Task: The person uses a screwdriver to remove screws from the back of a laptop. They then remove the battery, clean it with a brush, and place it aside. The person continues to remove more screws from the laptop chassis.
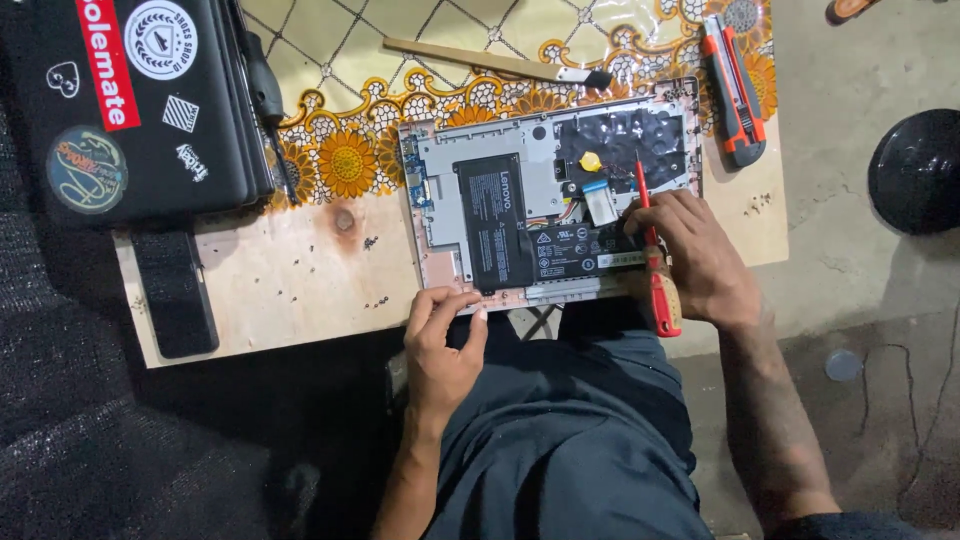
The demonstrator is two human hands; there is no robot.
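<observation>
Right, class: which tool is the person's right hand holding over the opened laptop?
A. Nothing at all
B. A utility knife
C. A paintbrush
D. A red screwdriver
D: the right hand grips a red screwdriver whose tip is inside the opened laptop, while the utility knife and the brush lie untouched on the board.

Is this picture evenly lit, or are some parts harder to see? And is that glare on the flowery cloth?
Head view: light falls mainly on the opened laptop and wooden board, so the right hand with the red screwdriver and the left hand show clearly; yes, the flowered plastic cloth carries bright glare patches near the top; the left and bottom edges sink into dark shadow; the closed black laptop looks slightly soft.
</observation>
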